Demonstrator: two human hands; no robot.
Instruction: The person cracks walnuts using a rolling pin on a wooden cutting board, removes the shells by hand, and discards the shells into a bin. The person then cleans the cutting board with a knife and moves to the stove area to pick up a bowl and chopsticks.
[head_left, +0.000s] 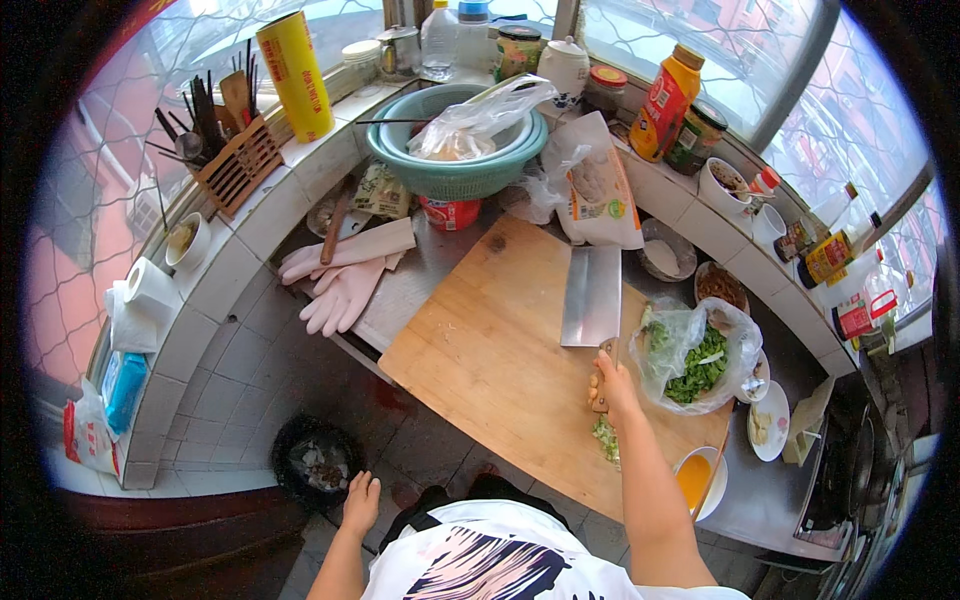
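Note:
My right hand (616, 382) grips the wooden handle of a broad steel cleaver (591, 296), its blade lying over the right part of a wooden cutting board (472, 322). Beneath that hand a small heap of chopped scallion (606, 439) rests on the board. To the right of the cleaver, a clear plastic bag (739, 337) lies open around chopped greens (697, 367). My left hand (361, 499) hangs in the air with nothing in it, its fingers extended. Beside it, lower down, stands a black-lined waste bin (319, 459) with scraps inside.
A bowl of beaten egg (694, 480) sits at the board's right corner. Pink rubber gloves (345, 292) lie left of the board. Stacked green basins (457, 176) stand behind it. Plates (769, 420) line the right side; jars and bottles (666, 101) crowd the tiled ledge.

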